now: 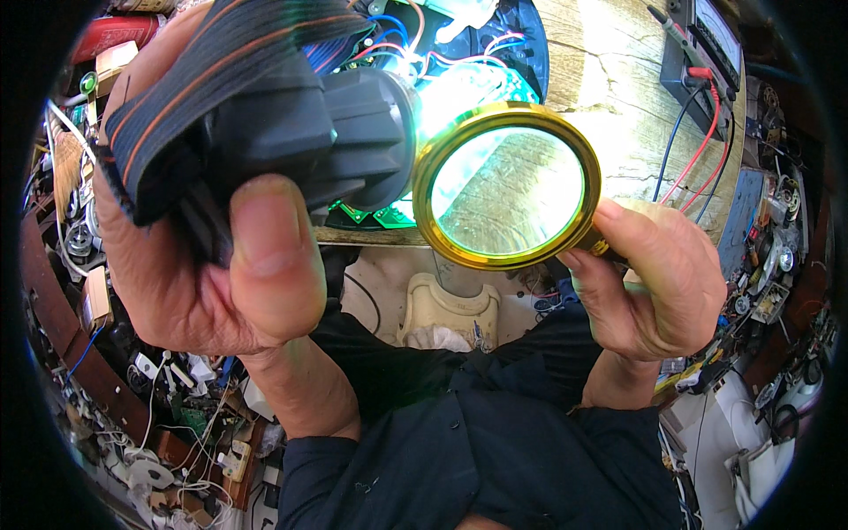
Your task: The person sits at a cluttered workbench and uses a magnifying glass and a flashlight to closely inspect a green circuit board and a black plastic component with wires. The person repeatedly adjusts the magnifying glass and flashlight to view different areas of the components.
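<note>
Illumination and magnified viewing appear to be the step in hand. The left hand (203,300) grips a black, faceted plastic headlamp (371,132) with a black elastic strap striped in orange (256,40). Strong glare, apparently from its front, covers much of a green circuit board (395,215) near the front edge of the wood-grained tabletop (605,53). The right hand (667,274) pinches a round, gold-rimmed magnifying glass (508,190) just right of the headlamp; its lens shows wood grain and glare. The next move, in my judgement, calls for aligning lens and board under a softer beam. Not determinable: board detail, washed out; magnifier handle, mostly covered; left fingers, largely concealed; black round casing (533,44), cut off above.
</note>
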The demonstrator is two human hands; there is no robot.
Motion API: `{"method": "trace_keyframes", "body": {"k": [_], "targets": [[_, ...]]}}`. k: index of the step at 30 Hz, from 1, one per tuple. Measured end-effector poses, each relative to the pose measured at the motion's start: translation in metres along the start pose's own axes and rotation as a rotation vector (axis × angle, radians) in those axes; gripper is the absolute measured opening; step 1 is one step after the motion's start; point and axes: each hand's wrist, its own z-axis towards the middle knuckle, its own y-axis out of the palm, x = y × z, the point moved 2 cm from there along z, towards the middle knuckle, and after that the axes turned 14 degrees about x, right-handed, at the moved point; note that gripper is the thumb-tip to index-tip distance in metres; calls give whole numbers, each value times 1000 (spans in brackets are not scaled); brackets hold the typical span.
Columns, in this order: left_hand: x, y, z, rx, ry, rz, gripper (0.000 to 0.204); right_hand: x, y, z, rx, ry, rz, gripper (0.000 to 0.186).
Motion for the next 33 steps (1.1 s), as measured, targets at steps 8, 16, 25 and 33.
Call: {"method": "trace_keyframes", "body": {"k": [8,16,25,33], "targets": [[-2,-3,-2,-26,-38,-49,56,0,-2,1,-22,-15,-15,41],[0,-1,-4,17,-67,-45,56,-1,-3,1,-33,-9,-9,42],[20,9,3,-166,-38,2,56,-5,-2,1,-37,12,-30,39],[22,1,5,-189,-11,17,58,-8,3,1,-30,-15,-11,38]]}}
